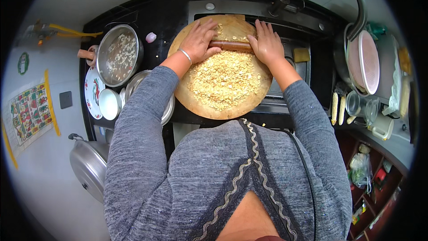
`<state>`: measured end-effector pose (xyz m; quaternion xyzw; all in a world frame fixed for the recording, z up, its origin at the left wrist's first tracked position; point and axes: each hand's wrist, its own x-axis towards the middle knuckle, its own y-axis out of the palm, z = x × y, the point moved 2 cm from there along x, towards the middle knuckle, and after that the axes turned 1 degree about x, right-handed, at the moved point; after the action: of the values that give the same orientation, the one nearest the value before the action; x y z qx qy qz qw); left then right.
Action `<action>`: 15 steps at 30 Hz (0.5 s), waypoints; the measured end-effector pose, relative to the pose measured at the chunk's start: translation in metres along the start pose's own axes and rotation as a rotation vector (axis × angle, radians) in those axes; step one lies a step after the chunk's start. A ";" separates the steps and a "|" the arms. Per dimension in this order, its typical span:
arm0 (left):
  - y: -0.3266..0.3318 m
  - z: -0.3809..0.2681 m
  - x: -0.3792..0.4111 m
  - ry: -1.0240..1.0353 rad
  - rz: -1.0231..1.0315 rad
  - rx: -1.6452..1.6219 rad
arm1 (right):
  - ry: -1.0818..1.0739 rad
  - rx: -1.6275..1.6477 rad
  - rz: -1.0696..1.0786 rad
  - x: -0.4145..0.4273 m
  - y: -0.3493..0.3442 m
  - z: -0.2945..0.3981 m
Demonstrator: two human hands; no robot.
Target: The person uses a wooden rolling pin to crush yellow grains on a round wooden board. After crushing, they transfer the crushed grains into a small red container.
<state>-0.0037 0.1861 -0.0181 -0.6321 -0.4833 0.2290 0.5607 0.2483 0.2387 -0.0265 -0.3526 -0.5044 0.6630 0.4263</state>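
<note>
A brown rolling pin lies crosswise on a round wooden board. My left hand rests at the pin's left end, fingers stretched forward and spread, with the palm side down. At its right end lies my right hand, also palm down with extended fingers. Neither hand is wrapped around the pin, as far as can be seen. Just on my side of the pin, pale yellow flattened flakes or crushed kernels form a broad heap. A few more flakes are scattered beyond the pin.
At left stand a metal basin with chopped white pieces in liquid, a white bowl and a floral plate. A faucet arches at upper right, above a pink-and-white basket. Corn cobs lie at right. A sponge sits beside the board.
</note>
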 end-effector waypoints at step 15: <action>-0.010 0.014 0.014 0.071 0.077 0.104 | 0.040 0.112 0.092 0.033 0.009 -0.006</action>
<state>-0.0132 0.2046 -0.0089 -0.6280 -0.4260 0.2525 0.6004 0.2389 0.2704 -0.0380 -0.3644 -0.4410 0.7019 0.4244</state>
